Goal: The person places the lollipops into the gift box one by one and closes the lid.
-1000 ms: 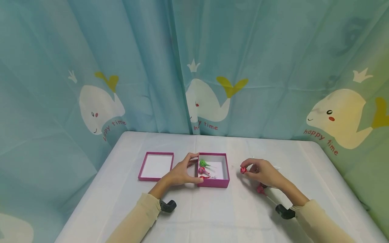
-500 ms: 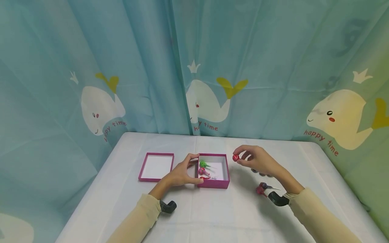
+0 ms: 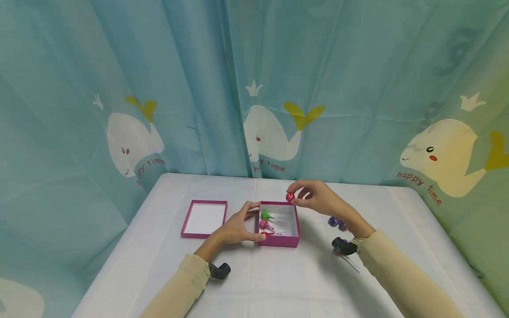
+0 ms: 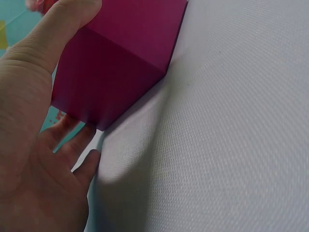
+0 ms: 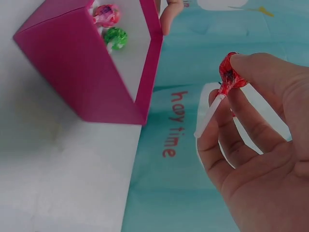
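My left hand grips the left side of a magenta box, thumb at the front wall and fingers toward the back corner. Inside the box lie a green lollipop, a pink lollipop and a red one partly under the thumb's edge. Above the box's back right corner, my right hand pinches a red-wrapped lollipop by its head. Its white stick points back toward the palm in the right wrist view. The left wrist view shows my thumb on the box's magenta wall.
A shallow magenta-rimmed lid lies left of the box, white inside up. Dark purple lollipops rest on the white table at right. More lollipop sticks show below the right wrist camera. A whale-print curtain hangs behind.
My right hand has lifted the red lollipop and carried it left and away from me, from the table's right side to over the box's back edge. The left hand stays on the box.
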A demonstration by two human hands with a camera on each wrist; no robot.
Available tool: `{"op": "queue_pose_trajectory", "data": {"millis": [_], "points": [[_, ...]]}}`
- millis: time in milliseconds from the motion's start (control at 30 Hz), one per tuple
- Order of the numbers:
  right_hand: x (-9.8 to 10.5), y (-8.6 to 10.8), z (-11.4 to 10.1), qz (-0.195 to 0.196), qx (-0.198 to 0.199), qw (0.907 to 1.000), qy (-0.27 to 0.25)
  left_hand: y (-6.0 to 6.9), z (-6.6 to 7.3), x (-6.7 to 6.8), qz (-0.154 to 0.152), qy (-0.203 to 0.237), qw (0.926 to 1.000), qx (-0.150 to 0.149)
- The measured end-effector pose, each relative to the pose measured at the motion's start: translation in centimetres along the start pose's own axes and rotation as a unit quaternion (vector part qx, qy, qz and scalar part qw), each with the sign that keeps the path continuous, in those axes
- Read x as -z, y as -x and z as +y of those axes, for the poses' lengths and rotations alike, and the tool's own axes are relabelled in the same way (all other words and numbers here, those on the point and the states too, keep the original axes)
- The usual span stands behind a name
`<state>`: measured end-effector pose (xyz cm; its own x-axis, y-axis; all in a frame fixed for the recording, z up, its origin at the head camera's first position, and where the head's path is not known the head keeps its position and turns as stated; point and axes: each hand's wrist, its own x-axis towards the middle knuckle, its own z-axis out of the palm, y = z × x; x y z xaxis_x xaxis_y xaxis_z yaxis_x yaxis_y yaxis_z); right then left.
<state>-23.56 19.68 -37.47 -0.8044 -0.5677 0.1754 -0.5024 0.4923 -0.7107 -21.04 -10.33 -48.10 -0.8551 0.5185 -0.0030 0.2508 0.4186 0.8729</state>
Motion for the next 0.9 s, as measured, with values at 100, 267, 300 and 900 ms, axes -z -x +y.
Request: {"op": "queue_pose_trajectory", "data": {"millis": [100, 267, 300, 900], "points": [[-0.6, -1.0, -0.3, -0.005, 0.001, 0.9999, -0.011, 0.1, 0.0, 0.0, 0.000, 0.002, 1.0000, 0.002], [-2.0, -2.4, -0.5, -0.017, 0.010, 0.9996, -0.022, 0.0, -0.1, 0.1, -0.002, 0.001, 1.0000, -0.001], [-2.3, -2.6, -0.4, -0.019, 0.012, 0.9995, -0.023, 0.0, -0.1, 0.1, -0.002, 0.002, 1.0000, -0.001], [-6.5, -2.8, 0.7, -0.070, 0.003, 0.9970, -0.032, 0.0, 0.0, 0.0, -0.002, 0.004, 1.0000, -0.003]]}}
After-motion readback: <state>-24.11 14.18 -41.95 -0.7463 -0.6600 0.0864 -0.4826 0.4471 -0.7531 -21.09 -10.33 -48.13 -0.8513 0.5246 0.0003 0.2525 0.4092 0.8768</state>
